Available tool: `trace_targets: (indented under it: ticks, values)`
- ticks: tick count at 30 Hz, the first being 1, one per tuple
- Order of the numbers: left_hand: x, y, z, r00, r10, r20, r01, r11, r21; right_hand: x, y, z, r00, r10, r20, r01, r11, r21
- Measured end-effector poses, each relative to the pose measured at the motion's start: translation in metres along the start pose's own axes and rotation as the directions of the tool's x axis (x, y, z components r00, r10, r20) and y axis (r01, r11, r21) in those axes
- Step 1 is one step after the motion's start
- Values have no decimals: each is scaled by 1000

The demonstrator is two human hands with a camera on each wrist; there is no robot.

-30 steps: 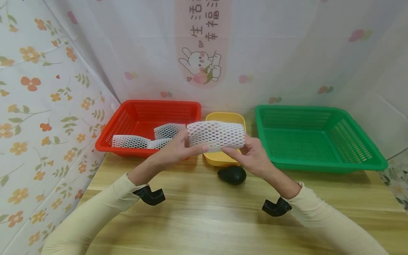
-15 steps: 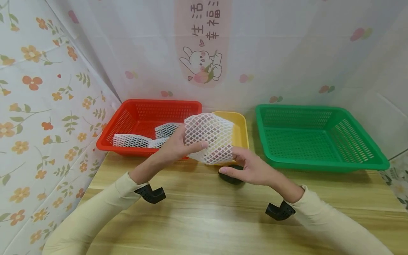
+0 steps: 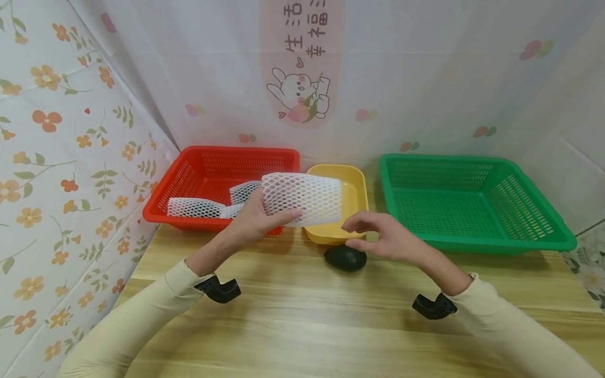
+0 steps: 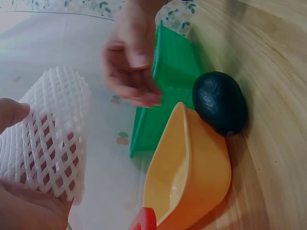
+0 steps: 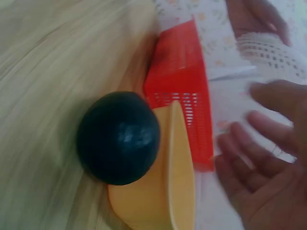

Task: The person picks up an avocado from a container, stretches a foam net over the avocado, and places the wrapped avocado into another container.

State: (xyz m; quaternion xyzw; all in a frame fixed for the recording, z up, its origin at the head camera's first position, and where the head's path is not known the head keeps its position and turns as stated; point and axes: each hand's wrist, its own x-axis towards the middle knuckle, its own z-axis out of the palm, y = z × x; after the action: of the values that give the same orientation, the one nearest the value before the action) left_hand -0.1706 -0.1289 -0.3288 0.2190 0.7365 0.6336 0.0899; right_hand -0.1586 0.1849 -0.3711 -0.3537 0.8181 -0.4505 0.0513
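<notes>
In the head view my left hand (image 3: 251,216) grips a white foam fruit net (image 3: 307,198) at its left end, thumb across the front. The net (image 4: 53,129) is a tube of open mesh, held over the yellow bin (image 3: 355,199); fingers show through its holes in the left wrist view. My right hand (image 3: 389,237) is apart from the net, its fingers relaxed and holding nothing. Just below it, a dark green avocado (image 3: 346,259) lies on the wooden table before the bin. The right wrist view shows the avocado (image 5: 118,139) beside the relaxed right hand (image 5: 268,172).
A red basket (image 3: 246,153) at the back left holds several more foam nets (image 3: 195,208). At the back right stands a green basket (image 3: 472,243) with no contents showing. A printed cloth (image 3: 402,79) hangs behind them.
My right hand has let go of the net and moved right and slightly down. The net, spread wide half a second ago, is narrower now and stays in my left hand.
</notes>
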Motion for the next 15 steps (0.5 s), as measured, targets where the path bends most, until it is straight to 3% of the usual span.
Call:
trace_targets:
  ticks: [3,6,10,15]
  values:
    - [0,0,0,1000,-4,3,4,1000,6,-2,4,4,991,40,131,-21,990,-139]
    - [0,0,0,1000,-14,10,14,1000,26,-3,6,8,977,38,209,10,974,-225]
    - [-2,-1,0,1000,-13,12,12,998,63,-4,7,12,964,22,264,63,948,-311]
    - [-2,-2,-1,1000,-7,1,7,998,67,-4,6,16,958,43,285,75,917,-392]
